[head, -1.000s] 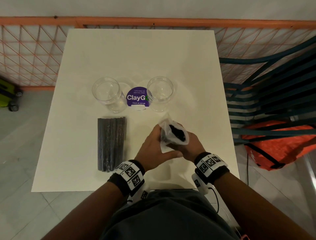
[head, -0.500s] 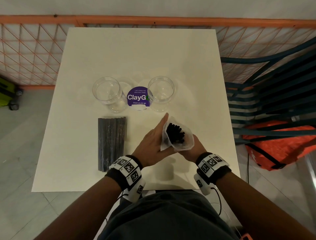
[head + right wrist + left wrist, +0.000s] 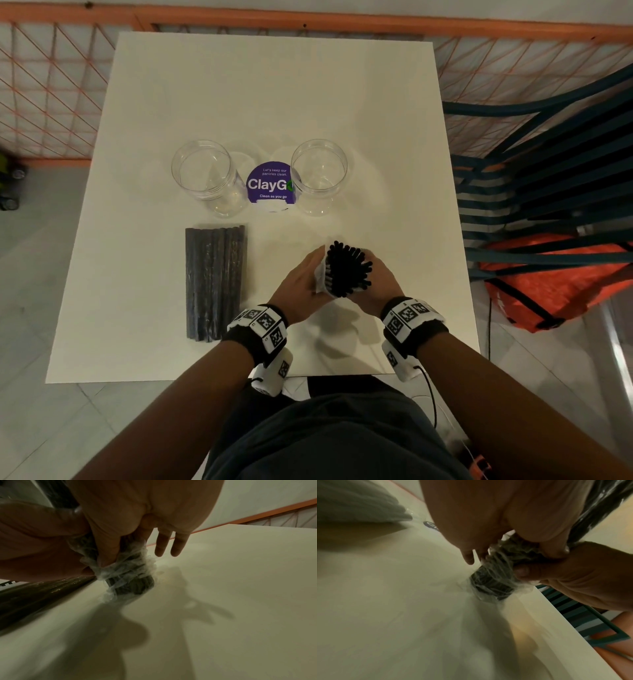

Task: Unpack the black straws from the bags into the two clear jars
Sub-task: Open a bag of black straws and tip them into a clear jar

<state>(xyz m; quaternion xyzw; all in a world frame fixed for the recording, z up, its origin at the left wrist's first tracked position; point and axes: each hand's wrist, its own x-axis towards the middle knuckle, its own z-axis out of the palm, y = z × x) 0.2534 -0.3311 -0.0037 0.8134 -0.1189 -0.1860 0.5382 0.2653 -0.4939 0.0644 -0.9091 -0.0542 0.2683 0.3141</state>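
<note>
Hands clamped one upright bundle: left hand (image 3: 301,284) and right hand (image 3: 375,284) both gripped bunched plastic bag (image 3: 496,574) around black straws (image 3: 346,270), bag base standing on desk (image 3: 274,102). Second bagged bundle (image 3: 215,282) lay left; both clear jars (image 3: 205,174) stood beyond. Best technique, I judged: strip bag downward, keep straws squeezed together.

Left hand (image 3: 301,284) and right hand (image 3: 375,284) close together — fingers (image 3: 106,550) curled, gripping.
</note>
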